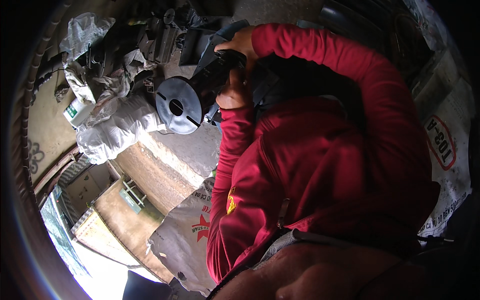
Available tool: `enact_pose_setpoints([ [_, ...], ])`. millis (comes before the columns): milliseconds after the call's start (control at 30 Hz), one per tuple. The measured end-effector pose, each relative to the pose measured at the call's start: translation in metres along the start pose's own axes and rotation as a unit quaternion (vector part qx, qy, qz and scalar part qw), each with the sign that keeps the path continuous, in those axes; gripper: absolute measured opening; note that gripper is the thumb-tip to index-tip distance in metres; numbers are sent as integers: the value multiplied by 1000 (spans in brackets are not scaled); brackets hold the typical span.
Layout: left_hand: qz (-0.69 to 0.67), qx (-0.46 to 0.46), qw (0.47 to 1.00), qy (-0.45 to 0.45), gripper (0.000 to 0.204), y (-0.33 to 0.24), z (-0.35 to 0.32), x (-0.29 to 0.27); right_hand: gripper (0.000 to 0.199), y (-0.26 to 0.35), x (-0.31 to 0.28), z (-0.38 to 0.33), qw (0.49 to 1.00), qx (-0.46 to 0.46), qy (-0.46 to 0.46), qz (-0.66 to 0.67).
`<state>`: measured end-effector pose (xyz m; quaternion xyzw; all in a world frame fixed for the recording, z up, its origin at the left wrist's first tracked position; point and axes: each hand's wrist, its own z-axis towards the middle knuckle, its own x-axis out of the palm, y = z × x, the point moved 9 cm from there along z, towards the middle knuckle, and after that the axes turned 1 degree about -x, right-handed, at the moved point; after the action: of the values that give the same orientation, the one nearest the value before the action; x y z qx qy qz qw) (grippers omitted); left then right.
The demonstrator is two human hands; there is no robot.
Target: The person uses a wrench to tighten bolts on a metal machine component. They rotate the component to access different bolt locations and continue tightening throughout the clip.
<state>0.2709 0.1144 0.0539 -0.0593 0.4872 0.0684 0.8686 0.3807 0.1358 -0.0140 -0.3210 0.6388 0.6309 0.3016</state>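
Observation:
My left hand (pixel 234 93) is closed around the near side of a dark part (pixel 212 72) whose exact kind I cannot make out in the shade. Just beyond it, my right hand (pixel 242 44) bends over the far side of the same dark part, fingers partly hidden. To the left of my left hand stands a grey round disc (pixel 189 111) with a hole in its middle and narrow slots. It looks joined to the dark part, though the joint is hard to see. Both my arms are in red sleeves.
White plastic bags (pixel 117 130) lie left of the disc, with a white container (pixel 77 112) behind them. Dark metal parts (pixel 162 42) crowd the far left. A printed white sack (pixel 182 235) lies beside my left arm, another sack (pixel 450 135) at the right.

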Motion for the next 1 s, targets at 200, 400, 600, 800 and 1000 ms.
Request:
enact_pose_setpoints([
  [200,-42,-108,993,36,16,25,-8,12,88,7,-7,-7,999,-11,-22,27],
  [400,-42,-86,994,50,26,28,-10,13,77,6,-8,-9,996,-44,-54,63],
  [600,-225,-139,965,0,35,20,-9,-22,86,-4,1,-4,997,-23,-41,62],
  [800,-617,-470,599,197,28,52,-116,3,96,3,-3,-9,994,-31,-36,98],
  [1000,-284,-388,833,274,28,42,-146,-26,102,-4,7,-3,992,-9,-20,123],
])
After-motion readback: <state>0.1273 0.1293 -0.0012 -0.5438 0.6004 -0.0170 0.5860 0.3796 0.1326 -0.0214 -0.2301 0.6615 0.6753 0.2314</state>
